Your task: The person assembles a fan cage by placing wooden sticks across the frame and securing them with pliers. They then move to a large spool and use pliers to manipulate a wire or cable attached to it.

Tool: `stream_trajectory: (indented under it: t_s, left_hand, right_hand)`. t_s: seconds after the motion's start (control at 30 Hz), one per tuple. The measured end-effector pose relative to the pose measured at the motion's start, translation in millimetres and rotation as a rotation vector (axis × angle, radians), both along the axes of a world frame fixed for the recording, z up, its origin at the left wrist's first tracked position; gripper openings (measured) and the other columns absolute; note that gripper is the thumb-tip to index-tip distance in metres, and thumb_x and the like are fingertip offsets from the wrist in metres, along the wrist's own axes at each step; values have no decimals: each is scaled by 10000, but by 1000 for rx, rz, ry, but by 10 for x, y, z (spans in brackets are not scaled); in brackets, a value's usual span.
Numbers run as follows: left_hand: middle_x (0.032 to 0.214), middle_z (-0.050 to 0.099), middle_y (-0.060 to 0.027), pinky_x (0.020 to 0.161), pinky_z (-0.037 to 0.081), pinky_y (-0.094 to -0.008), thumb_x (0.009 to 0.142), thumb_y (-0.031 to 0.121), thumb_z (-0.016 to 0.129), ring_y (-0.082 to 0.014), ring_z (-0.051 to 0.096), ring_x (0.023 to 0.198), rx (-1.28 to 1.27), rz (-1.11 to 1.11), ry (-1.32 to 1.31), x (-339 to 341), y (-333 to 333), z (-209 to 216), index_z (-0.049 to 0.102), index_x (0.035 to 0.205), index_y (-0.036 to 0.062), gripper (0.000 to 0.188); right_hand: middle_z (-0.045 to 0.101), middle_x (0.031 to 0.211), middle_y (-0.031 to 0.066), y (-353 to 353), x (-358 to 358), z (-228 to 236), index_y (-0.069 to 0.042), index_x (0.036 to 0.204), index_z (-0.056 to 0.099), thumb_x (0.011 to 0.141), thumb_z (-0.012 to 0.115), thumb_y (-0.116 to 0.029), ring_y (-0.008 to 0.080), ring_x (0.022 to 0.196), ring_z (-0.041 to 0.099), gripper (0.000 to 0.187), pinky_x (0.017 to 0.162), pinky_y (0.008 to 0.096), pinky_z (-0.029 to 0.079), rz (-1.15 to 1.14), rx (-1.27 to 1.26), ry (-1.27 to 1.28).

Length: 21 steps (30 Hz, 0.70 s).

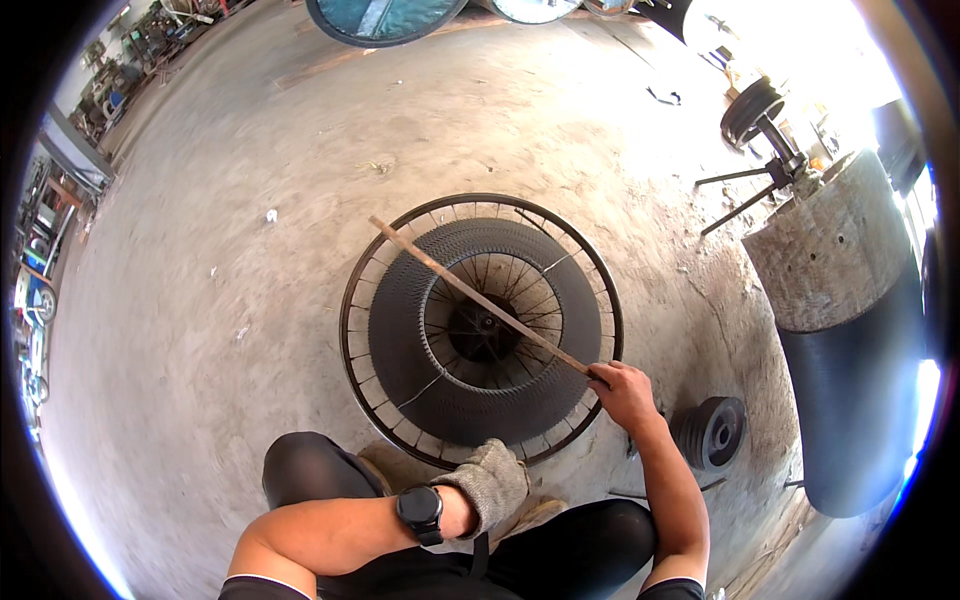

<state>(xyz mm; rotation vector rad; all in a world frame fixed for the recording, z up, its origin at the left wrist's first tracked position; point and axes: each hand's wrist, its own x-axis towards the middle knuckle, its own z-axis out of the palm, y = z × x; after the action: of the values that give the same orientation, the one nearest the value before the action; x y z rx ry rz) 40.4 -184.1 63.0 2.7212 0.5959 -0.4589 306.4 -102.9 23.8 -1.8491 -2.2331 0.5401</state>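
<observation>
On the floor before me lies a large spoked wheel-like frame (346,330) with a thin dark outer rim. Inside it is a broad black ribbed ring (400,330), crossed by thin pale lines, around a dark spoked hub (470,335). My bare right hand (622,392) is closed around the near right end of a long, narrow wooden stick (440,268). The stick slants across the ring and hub, its far end past the rim at the upper left. My left hand (492,485), in a grey knitted glove, is at the rim's near edge; its fingers are hidden.
A ribbed black pulley (712,433) lies on the floor right of my knee. Farther right stand a big dark cylinder with a rough pale top (835,260) and a wheel on a metal stand (752,110). Round glass-like panels (385,18) are at the far edge; clutter lines the left.
</observation>
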Motion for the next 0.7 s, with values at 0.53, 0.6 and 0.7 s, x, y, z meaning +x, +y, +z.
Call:
stream_trajectory:
  t_s: [0.53, 0.6, 0.7]
  left_hand:
    - [812, 676, -52, 639, 441, -413, 845, 192, 585, -240, 671, 792, 25, 17, 57, -121, 84, 138, 706, 922, 81, 182]
    - [797, 672, -54, 643, 440, -413, 840, 190, 586, -237, 666, 780, 18, 51, 50, -159, 97, 128, 708, 915, 80, 180]
    - [784, 667, -59, 641, 432, -414, 834, 188, 585, -237, 656, 759, 7, 72, 40, -218, 115, 93, 709, 898, 76, 179]
  right_hand:
    - [621, 831, 65, 1398, -163, -275, -156, 885, 735, 822, 607, -115, 280, 894, 633, 149, 783, 418, 518, 153, 271, -266]
    - [621, 839, 63, 1435, -173, -317, -159, 884, 738, 817, 606, -114, 276, 904, 630, 155, 790, 413, 518, 148, 283, -284]
    - [621, 849, 64, 1440, -178, -373, -160, 883, 737, 808, 609, -110, 271, 918, 626, 157, 801, 409, 516, 137, 281, -299]
